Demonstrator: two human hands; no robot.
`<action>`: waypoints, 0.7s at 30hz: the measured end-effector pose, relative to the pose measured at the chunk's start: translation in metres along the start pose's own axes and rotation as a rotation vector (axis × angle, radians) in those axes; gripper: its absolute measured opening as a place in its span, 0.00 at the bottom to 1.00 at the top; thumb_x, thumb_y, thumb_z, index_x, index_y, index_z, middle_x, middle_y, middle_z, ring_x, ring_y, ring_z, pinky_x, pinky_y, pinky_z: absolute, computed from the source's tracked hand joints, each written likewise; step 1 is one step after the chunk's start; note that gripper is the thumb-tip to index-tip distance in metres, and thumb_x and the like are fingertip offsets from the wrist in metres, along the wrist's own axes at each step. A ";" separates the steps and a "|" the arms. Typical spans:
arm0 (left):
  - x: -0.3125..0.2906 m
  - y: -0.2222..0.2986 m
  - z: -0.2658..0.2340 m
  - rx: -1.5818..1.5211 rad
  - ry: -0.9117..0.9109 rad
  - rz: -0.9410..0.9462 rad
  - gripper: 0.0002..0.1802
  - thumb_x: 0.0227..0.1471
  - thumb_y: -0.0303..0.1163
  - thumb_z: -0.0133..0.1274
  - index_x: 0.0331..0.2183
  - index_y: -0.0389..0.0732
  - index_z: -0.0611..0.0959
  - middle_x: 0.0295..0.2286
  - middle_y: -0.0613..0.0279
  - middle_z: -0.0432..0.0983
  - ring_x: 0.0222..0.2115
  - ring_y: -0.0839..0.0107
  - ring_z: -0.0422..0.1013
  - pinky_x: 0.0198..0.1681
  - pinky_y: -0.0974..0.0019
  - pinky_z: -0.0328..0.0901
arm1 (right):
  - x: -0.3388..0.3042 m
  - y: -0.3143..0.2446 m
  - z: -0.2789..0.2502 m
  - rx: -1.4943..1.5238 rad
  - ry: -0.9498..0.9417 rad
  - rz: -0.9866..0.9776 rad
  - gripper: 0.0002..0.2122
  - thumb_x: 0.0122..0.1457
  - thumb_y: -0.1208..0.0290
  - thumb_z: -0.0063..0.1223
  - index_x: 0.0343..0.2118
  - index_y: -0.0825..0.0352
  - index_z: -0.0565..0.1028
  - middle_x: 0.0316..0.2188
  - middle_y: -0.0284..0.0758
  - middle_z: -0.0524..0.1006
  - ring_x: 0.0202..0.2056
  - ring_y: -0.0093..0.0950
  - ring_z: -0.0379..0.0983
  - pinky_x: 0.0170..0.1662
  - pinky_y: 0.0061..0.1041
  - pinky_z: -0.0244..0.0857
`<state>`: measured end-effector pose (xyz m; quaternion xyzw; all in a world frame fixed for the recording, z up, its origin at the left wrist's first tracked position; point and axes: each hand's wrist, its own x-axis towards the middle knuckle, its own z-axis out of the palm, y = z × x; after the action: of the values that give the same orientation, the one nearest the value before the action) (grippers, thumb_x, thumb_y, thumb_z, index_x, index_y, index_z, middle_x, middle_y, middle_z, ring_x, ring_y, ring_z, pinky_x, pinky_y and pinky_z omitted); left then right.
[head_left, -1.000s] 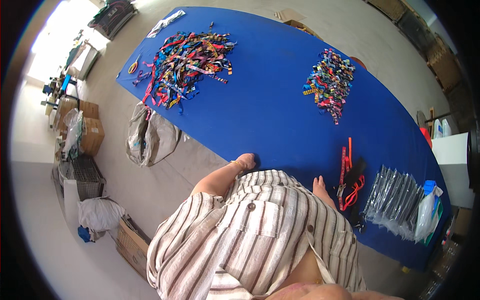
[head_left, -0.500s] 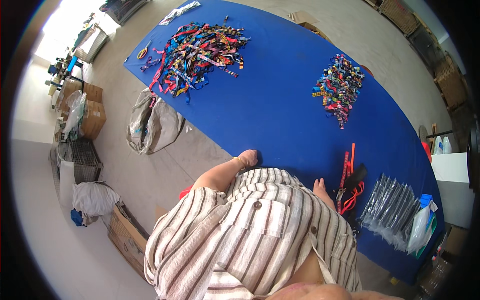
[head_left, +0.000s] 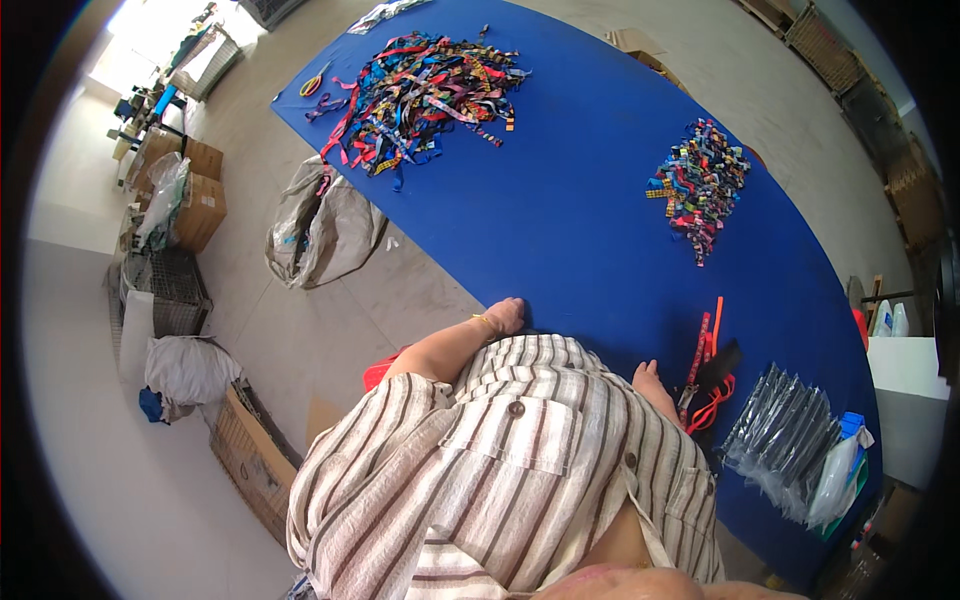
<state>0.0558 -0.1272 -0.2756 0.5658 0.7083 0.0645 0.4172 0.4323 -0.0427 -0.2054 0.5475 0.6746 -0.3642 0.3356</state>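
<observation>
My left hand, with a yellow band at its wrist, rests on the near edge of the blue table. Its fingers are curled in, and what may be inside them is hidden. My right hand lies on the table close to my body, fingers stretched out and holding nothing that shows. Just right of it are a red patterned strap, an orange strap and a black piece. Red-orange loops lie below these.
A large heap of colourful straps covers the far left, beside yellow-handled scissors. Folded strap pieces are piled at the right. Clear-wrapped dark packs lie near right. On the floor stand a white sack and cartons.
The whole view has turned slightly, so the table and its heaps sit further right in the picture. Both hands stay in nearly the same places on the table.
</observation>
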 end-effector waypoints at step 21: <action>0.057 -0.140 -0.099 -0.331 0.278 -0.373 0.13 0.46 0.32 0.48 0.31 0.35 0.83 0.25 0.44 0.80 0.27 0.51 0.78 0.35 0.57 0.73 | -0.005 -0.058 -0.014 0.007 0.147 0.221 0.36 0.56 0.62 0.54 0.60 0.81 0.54 0.64 0.57 0.50 0.62 0.49 0.56 0.62 0.41 0.56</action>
<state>-0.1154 -0.0898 -0.3199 0.3358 0.8304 0.1782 0.4074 0.3751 -0.0412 -0.1863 0.6448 0.6315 -0.2861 0.3217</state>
